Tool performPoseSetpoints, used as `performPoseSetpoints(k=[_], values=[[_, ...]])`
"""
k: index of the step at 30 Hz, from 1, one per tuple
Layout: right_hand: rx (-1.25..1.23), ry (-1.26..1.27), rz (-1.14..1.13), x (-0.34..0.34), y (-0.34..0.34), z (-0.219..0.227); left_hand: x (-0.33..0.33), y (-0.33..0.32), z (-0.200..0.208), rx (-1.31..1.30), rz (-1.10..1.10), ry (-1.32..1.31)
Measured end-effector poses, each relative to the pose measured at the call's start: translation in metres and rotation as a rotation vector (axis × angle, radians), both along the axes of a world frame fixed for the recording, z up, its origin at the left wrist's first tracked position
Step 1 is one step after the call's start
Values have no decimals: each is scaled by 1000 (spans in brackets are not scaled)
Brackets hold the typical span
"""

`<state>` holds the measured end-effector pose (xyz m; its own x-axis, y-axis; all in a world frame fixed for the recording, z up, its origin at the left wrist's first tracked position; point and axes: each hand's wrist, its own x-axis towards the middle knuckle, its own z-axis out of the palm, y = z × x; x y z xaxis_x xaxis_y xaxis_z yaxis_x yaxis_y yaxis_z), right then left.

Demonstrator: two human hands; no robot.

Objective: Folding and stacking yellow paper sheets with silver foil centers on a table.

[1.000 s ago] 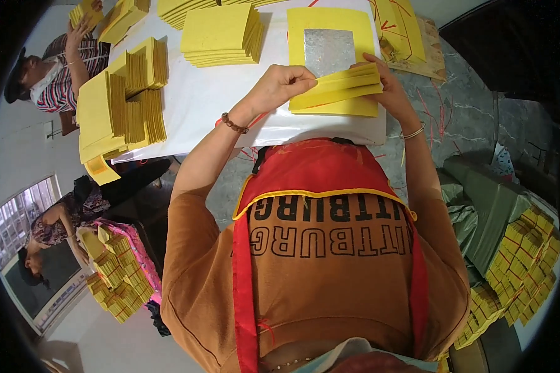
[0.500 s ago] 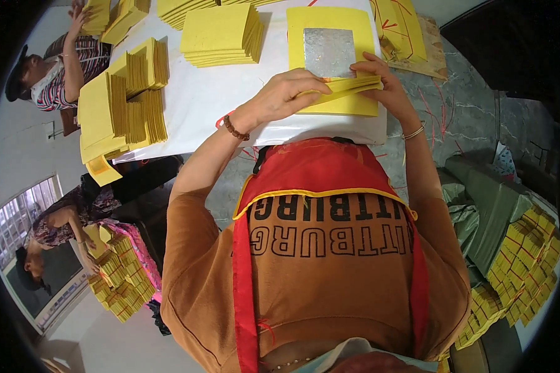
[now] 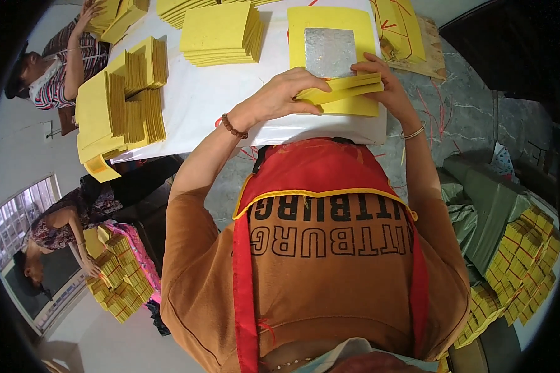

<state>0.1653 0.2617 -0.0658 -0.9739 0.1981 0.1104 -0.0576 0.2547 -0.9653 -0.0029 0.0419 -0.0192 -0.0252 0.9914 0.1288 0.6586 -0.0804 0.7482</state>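
Both my hands are closed on a thin, folded wad of yellow paper (image 3: 348,87), one at each end. My left hand (image 3: 290,91) grips its left end with thumb and fingers, and my right hand (image 3: 382,79) pinches its right end. The wad is held over a flat yellow sheet (image 3: 298,43) at the table's near edge. A silvery foil square (image 3: 329,51) lies in the middle of that sheet, its near edge hidden behind the wad and fingers.
A stack of folded yellow paper (image 3: 221,34) stands on the white-covered table (image 3: 221,84). More stacks (image 3: 121,102) line the left edge. Tied yellow bundles (image 3: 522,261) are piled at lower right. Two people work at left, one beside a bundle pile (image 3: 119,273).
The layers at the wad's near side have spread slightly apart, and my left fingers have shifted a little. The person at upper left has moved a hand nearer the yellow stacks.
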Motion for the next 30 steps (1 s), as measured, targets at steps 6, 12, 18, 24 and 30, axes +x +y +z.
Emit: performPoseSetpoints(k=[6, 12, 18, 24, 30], values=[[-5, -4, 7, 0, 0, -2, -3, 0, 0, -11, -10, -34], [-10, -11, -2, -1, -1, 1, -6, 1, 1, -87, -5, -119], [26, -6, 78, 1, 5, 4, -7, 0, 2, -130, 28, -240], [-183, 12, 110, -1, 13, 3, 12, 4, 2, 134, 74, 157], [25, -31, 91, 0, 3, 11, 12, 7, -9, 228, 176, 339]])
